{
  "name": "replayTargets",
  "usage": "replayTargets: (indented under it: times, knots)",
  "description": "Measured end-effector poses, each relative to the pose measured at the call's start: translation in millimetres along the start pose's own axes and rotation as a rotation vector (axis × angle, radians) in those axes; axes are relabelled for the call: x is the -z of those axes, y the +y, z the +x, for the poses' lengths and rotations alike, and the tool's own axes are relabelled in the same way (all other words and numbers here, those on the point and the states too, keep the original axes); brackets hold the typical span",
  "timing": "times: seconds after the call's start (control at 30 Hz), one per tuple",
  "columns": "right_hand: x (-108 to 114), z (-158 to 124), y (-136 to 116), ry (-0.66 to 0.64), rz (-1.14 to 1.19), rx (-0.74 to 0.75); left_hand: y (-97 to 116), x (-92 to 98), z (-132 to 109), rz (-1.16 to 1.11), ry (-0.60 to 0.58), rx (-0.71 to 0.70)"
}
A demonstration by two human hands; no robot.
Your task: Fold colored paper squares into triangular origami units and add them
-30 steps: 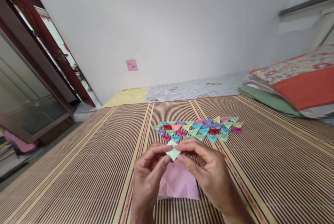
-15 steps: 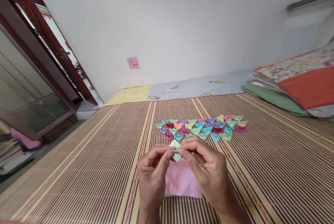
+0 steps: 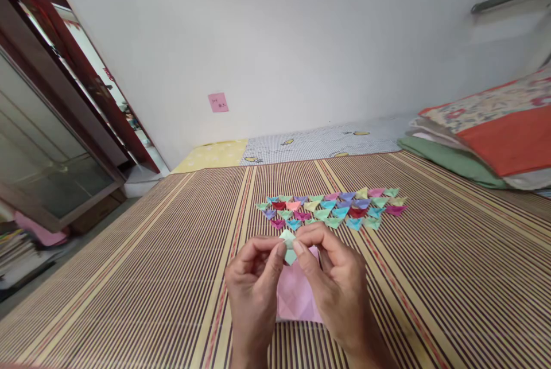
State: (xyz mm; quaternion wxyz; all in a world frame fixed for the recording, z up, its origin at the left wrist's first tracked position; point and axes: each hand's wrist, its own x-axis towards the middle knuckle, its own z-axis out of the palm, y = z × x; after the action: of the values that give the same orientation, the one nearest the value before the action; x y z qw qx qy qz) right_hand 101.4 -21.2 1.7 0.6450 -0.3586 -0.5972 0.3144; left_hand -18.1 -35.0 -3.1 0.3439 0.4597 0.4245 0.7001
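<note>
A small pale green folded paper piece (image 3: 287, 244) is pinched between both my hands above the striped mat (image 3: 129, 277). My left hand (image 3: 253, 288) grips its left side with thumb and fingers. My right hand (image 3: 333, 283) grips its right side, fingertips pressed close to the left ones. Under my hands lies a pink sheet of paper (image 3: 296, 297), partly hidden. Just beyond them, several small folded paper triangles (image 3: 331, 209) in many colours lie in rows on the mat.
Folded bedding and an orange patterned pillow (image 3: 495, 133) are stacked at the right. A glass-fronted wooden cabinet (image 3: 51, 145) stands at the left. A pink note (image 3: 217, 102) is stuck on the white wall behind.
My hands have drawn closer together on the green paper piece, which now shows less and looks narrower. The view shifted slightly.
</note>
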Motion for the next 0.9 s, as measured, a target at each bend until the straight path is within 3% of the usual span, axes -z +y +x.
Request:
replayTargets:
  times: [0.6,0.8,0.9]
  knots:
    - [-2.2,-2.3,7.8,0.070,0.067,-0.075,-4.1,-4.6,-0.3,0.010,0.050,-0.002]
    - [-2.9,-1.9,9.0,0.147,0.071,-0.077,-5.9,-7.2,1.2,-0.093,-0.078,0.161]
    - [-2.5,-2.0,9.6,0.137,0.070,-0.077,-6.4,-6.4,1.5,-0.089,-0.118,0.174]
